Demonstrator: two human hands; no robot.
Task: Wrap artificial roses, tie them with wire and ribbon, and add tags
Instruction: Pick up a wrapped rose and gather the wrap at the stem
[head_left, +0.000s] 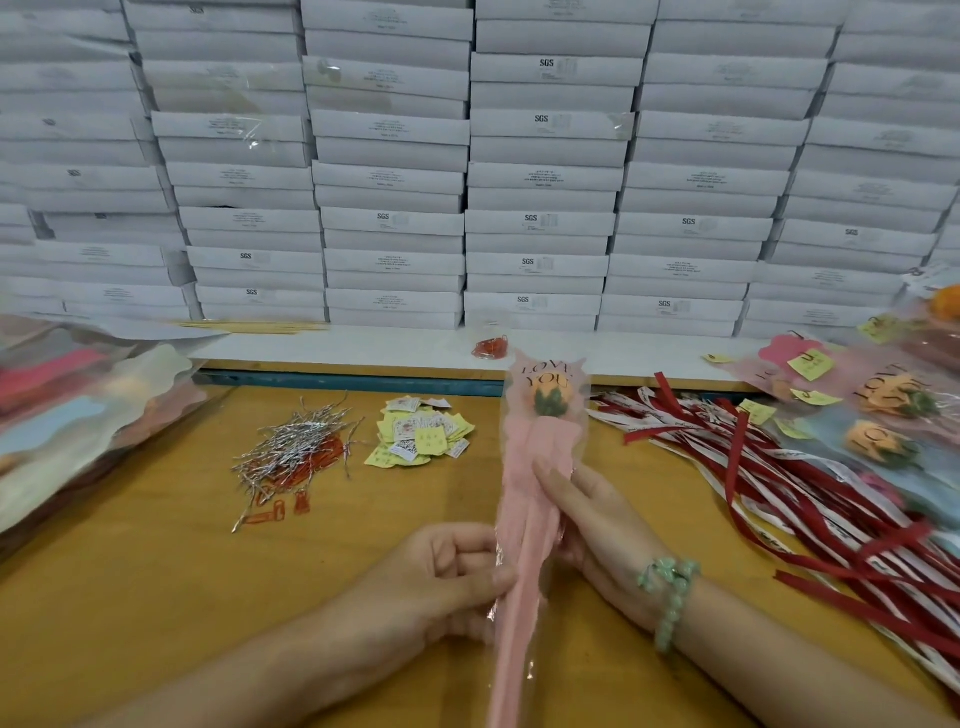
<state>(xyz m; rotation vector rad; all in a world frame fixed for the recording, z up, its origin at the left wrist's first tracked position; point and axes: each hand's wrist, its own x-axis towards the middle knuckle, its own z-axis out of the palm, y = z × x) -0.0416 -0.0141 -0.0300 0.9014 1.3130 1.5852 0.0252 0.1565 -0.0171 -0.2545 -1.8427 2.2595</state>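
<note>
Left hand pinches wrapped rose, right hand seemingly steadying.

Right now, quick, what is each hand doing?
Left hand: pinches the wrapped rose low down.
Right hand: open, straight fingers rest against the wrapped rose.
</note>
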